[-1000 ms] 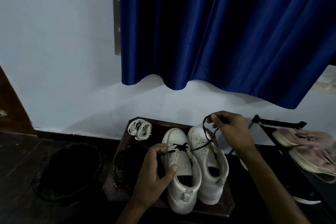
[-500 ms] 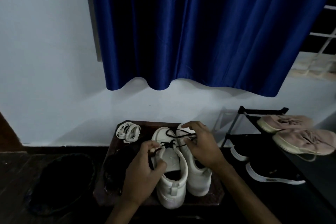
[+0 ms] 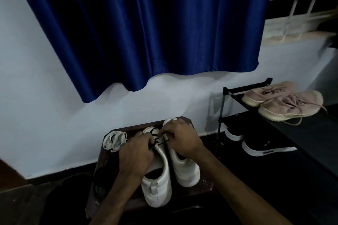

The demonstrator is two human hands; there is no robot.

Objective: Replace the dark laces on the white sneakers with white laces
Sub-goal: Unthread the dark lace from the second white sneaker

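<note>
**Both hands on the dark lace near the toe**

The pair of smooth white sneakers stands toes to the wall on a small dark brown wooden worktop. A thin dark lace crosses the eyelets nearest the toe of the left-side shoe. The left hand, fingers curled, pinches it there. The right hand nips a strand just beside.

The cord looks limp and light, so it should be gripped close to an eyelet and pulled, not pushed. The shoe would likely lift unless steadied. A bundle of flat white laces lies near the left hand.
</note>
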